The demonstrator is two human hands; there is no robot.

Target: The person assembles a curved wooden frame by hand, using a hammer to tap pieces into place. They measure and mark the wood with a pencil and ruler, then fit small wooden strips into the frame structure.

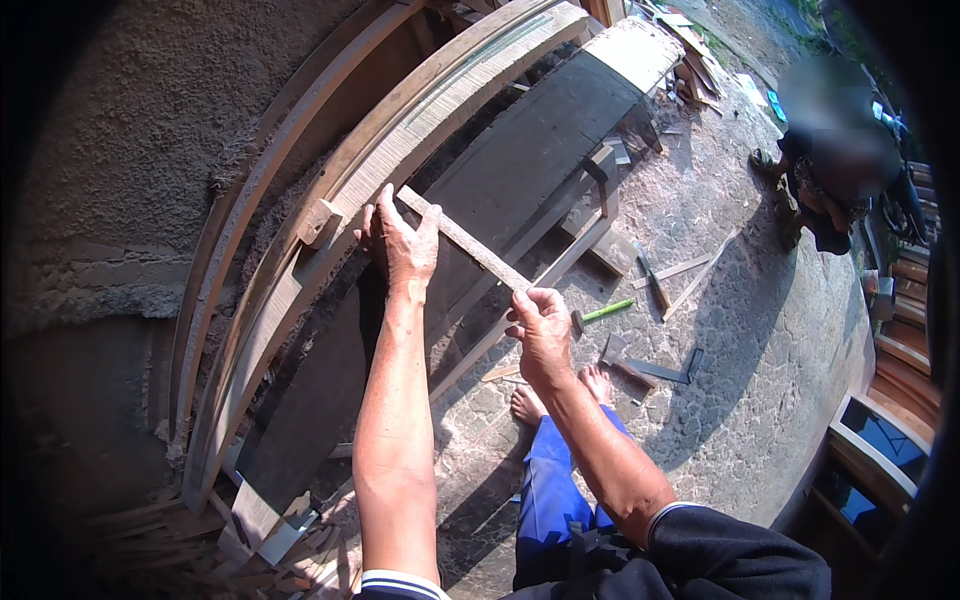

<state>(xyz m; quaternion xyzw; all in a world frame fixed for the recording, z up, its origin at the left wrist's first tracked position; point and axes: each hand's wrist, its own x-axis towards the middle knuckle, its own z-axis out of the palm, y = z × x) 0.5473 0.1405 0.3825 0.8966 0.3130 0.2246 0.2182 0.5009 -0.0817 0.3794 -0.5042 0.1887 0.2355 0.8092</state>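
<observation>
A thin wooden strip (480,250) slants between my two hands above a long dark board. My right hand (543,335) pinches its near end between thumb and fingers. At the far end my left hand (405,240) has its thumb against the strip and its fingers by the edge of a curved wooden beam (400,145); some of those fingers are hidden behind the hand. A small wooden block (320,222) sits on the beam, left of my left hand. The dark board (530,135) lies along the beam's right side.
A clamp-like wooden frame (605,180) stands at the board's right. On the stone floor lie a green-handled tool (607,310), a hatchet-like tool (628,362) and a metal square (680,372). Another person (835,150) bends at the upper right. Wood scraps (290,580) pile up lower left.
</observation>
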